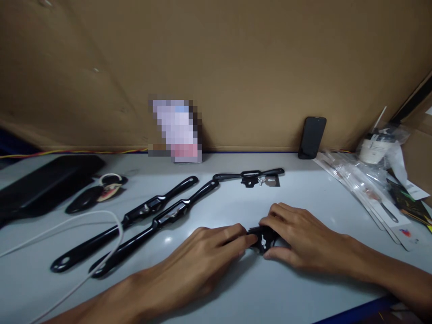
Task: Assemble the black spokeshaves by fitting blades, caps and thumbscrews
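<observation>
Between my hands, low over the grey table, is a black spokeshave part (263, 240) with a bright keyhole-shaped mark in its middle. The fingers of my left hand (205, 252) press together on its left edge. My right hand (303, 238) grips the other side, thumb below and fingers above; its ends are hidden by my fingers. Beyond my hands lies a small spokeshave body (249, 174), with a black cap (249, 182), a small screw (261, 181) and a flat blade (272, 181) beside it. Two larger black spokeshaves (141, 211) lie slanted on the left.
A white cable (118, 225) crosses the left spokeshaves' handles. Behind are keys (110, 191) and a black case (50, 184). A phone (312, 138) leans on the cardboard wall. Plastic-wrapped packages (367, 198) and a white cup (374, 148) stand right. A pixelated upright item is blurred.
</observation>
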`<state>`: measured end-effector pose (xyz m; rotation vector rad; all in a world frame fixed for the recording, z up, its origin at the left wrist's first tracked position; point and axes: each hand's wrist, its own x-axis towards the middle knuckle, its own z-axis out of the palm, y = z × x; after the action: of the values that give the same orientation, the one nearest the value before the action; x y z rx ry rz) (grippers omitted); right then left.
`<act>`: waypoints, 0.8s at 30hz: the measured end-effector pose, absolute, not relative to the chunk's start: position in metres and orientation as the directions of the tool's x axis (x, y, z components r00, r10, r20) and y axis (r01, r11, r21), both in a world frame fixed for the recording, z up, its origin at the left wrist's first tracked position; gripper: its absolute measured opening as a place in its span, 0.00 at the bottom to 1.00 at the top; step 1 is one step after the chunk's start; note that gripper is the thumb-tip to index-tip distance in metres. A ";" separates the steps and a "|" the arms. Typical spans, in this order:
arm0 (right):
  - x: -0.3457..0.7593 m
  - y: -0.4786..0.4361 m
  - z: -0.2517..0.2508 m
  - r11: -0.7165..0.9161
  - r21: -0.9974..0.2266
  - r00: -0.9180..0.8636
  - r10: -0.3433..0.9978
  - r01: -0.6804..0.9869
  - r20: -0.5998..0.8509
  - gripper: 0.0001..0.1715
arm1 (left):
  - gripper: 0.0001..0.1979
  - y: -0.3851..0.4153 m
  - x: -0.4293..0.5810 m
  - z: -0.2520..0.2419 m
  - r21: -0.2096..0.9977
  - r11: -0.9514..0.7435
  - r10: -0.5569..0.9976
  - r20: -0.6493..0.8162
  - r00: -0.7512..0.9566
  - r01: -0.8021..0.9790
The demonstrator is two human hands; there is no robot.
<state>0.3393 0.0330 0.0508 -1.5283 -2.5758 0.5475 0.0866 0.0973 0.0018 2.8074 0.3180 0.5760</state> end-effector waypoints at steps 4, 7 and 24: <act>0.342 0.035 0.050 0.480 -0.330 -0.529 0.845 0.813 -0.072 0.20 | 0.25 0.097 0.088 0.007 0.300 -0.942 0.254 0.347 0.903 0.150; 0.343 0.035 0.050 0.472 -0.334 -0.522 0.850 0.816 -0.075 0.17 | 0.25 0.097 0.089 0.010 0.295 -0.944 0.253 0.359 0.899 0.148; 0.339 0.034 0.052 0.400 -0.341 -0.459 0.882 0.850 -0.110 0.20 | 0.25 0.097 0.089 0.005 0.321 -0.936 0.261 0.352 0.899 0.146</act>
<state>0.3389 0.0341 0.0522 -1.5840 -2.5541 0.5412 0.0893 0.0975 0.0050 2.7758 0.3042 0.5724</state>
